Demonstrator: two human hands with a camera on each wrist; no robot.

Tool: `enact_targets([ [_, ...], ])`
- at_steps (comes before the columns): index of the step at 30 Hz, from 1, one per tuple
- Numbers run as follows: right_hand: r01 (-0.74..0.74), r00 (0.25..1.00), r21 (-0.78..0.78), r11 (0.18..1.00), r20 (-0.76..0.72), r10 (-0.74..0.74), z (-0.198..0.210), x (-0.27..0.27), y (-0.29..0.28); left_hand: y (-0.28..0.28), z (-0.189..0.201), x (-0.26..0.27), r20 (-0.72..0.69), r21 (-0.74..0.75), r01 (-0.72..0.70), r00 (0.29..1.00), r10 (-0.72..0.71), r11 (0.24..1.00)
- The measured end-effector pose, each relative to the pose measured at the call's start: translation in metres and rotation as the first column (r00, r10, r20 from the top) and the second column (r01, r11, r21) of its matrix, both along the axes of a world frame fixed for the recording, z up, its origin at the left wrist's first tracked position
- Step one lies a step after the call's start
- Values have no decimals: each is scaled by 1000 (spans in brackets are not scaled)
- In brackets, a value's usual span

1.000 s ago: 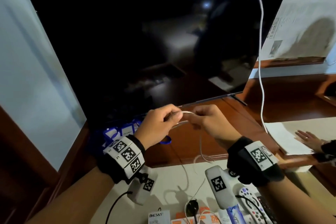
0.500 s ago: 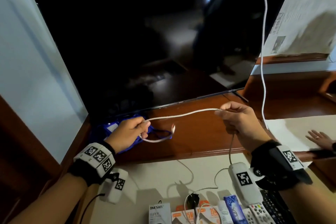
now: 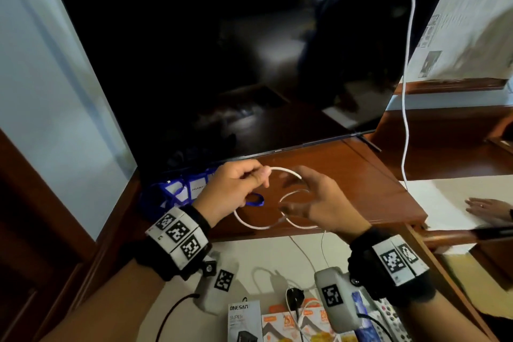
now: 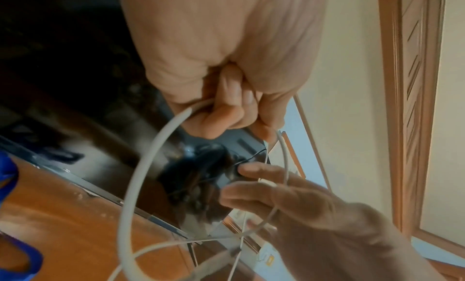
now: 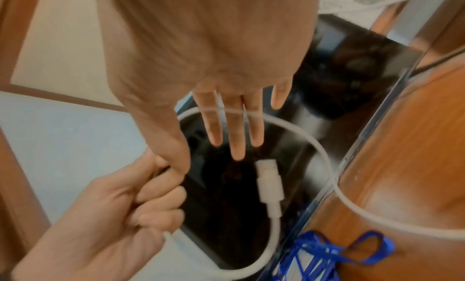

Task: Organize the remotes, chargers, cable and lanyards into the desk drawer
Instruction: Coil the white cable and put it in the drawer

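Note:
My left hand (image 3: 249,180) grips a thin white cable (image 3: 251,224) in a fist above the wooden desk top. The cable curls into loose loops between both hands. My right hand (image 3: 297,194) is beside it with straight, spread fingers, and the cable (image 5: 297,130) lies across them. Its white plug (image 5: 269,184) hangs free below those fingers. In the left wrist view the fist (image 4: 234,114) clamps the cable (image 4: 141,176). Blue lanyards (image 3: 177,191) lie under the TV's left corner. Boxed chargers (image 3: 244,319) and remotes (image 3: 388,319) sit in the white-lined drawer (image 3: 266,255).
A large dark TV (image 3: 236,64) stands on the desk just behind my hands. A white cord (image 3: 406,91) hangs down at the right. Another person's hand (image 3: 488,208) rests on paper at the right edge. A black plug (image 3: 294,294) lies among the boxes.
My hands were spread wide with the cable stretched between them; they have come back together and the cable now forms loops. My right hand went from pinching the cable to straight fingers.

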State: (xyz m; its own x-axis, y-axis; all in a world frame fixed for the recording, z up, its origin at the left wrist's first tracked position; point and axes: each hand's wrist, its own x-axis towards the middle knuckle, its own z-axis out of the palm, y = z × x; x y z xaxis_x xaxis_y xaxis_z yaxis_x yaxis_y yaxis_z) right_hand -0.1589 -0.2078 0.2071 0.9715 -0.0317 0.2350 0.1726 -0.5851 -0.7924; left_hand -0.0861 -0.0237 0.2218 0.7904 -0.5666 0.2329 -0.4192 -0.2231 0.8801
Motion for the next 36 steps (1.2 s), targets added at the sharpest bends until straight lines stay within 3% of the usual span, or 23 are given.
enact_targets([
  [3, -87, 996, 211, 974, 11, 86, 2, -2, 12, -1, 1, -3, -11, 0, -1, 1000, 1, 1000],
  [6, -38, 999, 390, 920, 51, 19, 5, -7, 2, 13, -5, 0, -60, 55, -41, 997, 44, 998],
  [11, 49, 989, 472, 880, 100, -108, 8, -15, -34, 53, -27, 14, -249, 145, 7, 968, 29, 989],
  [14, 107, 985, 468, 877, 69, -158, 0, -12, -50, 70, -30, 22, -306, 5, -18, 952, 19, 1000],
  [16, 142, 985, 460, 876, 22, -171, -11, -9, -55, 75, -27, 23, -381, -187, -45, 924, -30, 981],
  [19, 165, 985, 511, 843, -36, -170, -28, -5, -57, 74, -14, 21, -584, -501, -197, 795, -162, 843],
  [21, 191, 976, 558, 808, -21, -216, -39, -4, -55, 75, -4, 19, -630, -612, -275, 737, -247, 741],
  [25, 230, 924, 625, 746, 99, -368, -50, -3, -41, 76, 8, 15, -580, -718, -312, 762, -287, 622],
  [28, 260, 909, 566, 783, 132, -396, -51, -2, -27, 67, 14, 11, -543, -735, -338, 812, -213, 588],
  [31, 270, 943, 329, 905, 98, -317, -51, 0, -11, 55, 15, 10, -475, -684, -341, 879, -38, 645],
  [34, 174, 982, 131, 976, 49, -182, -52, 1, 1, 41, 10, 11, -295, -522, -293, 943, 153, 801],
  [36, 39, 999, 30, 999, 34, -40, -50, 0, 7, 32, 5, 9, -190, -351, -260, 960, 204, 900],
])
